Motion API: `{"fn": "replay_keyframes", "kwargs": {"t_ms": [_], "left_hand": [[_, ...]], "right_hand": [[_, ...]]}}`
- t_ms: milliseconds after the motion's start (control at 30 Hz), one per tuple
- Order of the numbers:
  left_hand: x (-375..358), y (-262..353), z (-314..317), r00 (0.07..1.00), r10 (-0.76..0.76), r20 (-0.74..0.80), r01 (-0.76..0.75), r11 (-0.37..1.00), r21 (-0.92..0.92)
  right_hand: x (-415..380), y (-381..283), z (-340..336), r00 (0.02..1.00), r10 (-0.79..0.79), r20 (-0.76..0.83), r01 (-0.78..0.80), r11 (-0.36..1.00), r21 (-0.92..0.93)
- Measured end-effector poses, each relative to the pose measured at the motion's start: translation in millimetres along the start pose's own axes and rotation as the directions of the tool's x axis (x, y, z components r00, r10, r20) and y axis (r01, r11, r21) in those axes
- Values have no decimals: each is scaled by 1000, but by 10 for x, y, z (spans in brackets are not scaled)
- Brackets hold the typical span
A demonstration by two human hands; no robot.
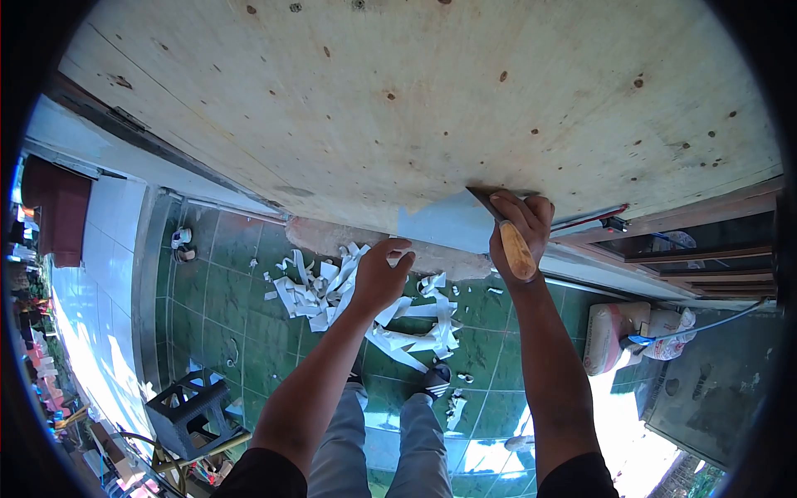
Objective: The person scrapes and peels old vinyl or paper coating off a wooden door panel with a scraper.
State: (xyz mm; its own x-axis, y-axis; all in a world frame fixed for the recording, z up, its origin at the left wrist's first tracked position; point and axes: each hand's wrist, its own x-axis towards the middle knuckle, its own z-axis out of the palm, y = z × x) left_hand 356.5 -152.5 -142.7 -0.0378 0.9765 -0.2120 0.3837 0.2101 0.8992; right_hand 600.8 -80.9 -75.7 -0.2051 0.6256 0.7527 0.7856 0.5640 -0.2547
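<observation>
My right hand (521,228) grips a scraper (518,251) with a wooden handle and a dark, thin blade. The blade lies against the lower part of a large plywood panel (448,108), next to a pale blue patch (444,220) at the panel's bottom edge. My left hand (383,270) hovers just below that edge, to the left of the patch. Its fingers are curled, with a gap between thumb and forefinger, and I see nothing clearly held there. The panel's bare wood shows scattered dark knots.
Curled white strips (328,286) litter the green tiled floor (217,311) around my feet. A dark plastic stool (195,412) stands at lower left. Sacks (616,336) lean at right near a blue hose (706,329). A louvred window frame (697,257) is at right.
</observation>
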Motion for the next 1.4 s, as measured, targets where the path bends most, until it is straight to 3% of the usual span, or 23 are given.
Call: {"fn": "replay_keyframes", "kwargs": {"t_ms": [133, 267, 367, 500, 567, 700, 833, 967, 1067, 1167, 1200, 1300, 1333, 1400], "left_hand": [[6, 80, 4, 999, 39, -3, -39, 999, -16], [75, 205, 104, 1000, 11, -23, -13, 998, -59], [180, 426, 211, 1000, -9, -1, 9, 974, -226], [292, 833, 348, 1000, 16, 3, -14, 944, -331], [366, 918, 487, 999, -9, -34, -6, 913, -408], [460, 1090, 590, 994, -95, -61, 56, 888, -457], [494, 1198, 603, 974, -217, -61, 160, 856, -491], [478, 1287, 701, 953, -262, -151, 116, 779, -616], [485, 1303, 761, 938, -297, -178, 97, 720, -688], [451, 1333, 809, 928, -317, -194, 69, 660, -748], [460, 1295, 826, 928, -315, -198, 58, 648, -759], [481, 1217, 872, 924, -321, -207, 46, 633, -773], [481, 1187, 879, 921, -326, -211, 47, 632, -773], [447, 1110, 893, 926, -309, -216, 46, 662, -749]], "right_hand": [[-50, 14, 31, 996, 33, -79, -30, 999, 35], [-6, -30, -46, 998, 35, 60, -35, 999, -15], [-56, -10, -146, 998, 46, 32, -49, 995, 83], [-523, -328, -488, 952, 297, -81, -293, 955, 57], [-1075, -572, -649, 909, 416, -15, -414, 908, 66], [-2375, -1308, -969, 719, 664, 206, -684, 729, 37], [-3550, -2203, -1406, 414, 862, 292, -882, 459, -107], [-4139, -2818, -1950, 230, 825, 517, -891, 393, -229], [-4377, -3096, -2192, 227, 813, 536, -882, 405, -240], [-4613, -3356, -2280, 16, 860, 511, -989, 89, -119], [-4972, -3440, -2291, 158, 837, 524, -932, 302, -201], [-5532, -3773, -2142, 65, 936, 346, -992, 99, -82], [-5162, -3650, -2236, 20, 883, 469, -965, 140, -221], [-4994, -3568, -2264, -30, 838, 545, -957, 134, -258]]}}
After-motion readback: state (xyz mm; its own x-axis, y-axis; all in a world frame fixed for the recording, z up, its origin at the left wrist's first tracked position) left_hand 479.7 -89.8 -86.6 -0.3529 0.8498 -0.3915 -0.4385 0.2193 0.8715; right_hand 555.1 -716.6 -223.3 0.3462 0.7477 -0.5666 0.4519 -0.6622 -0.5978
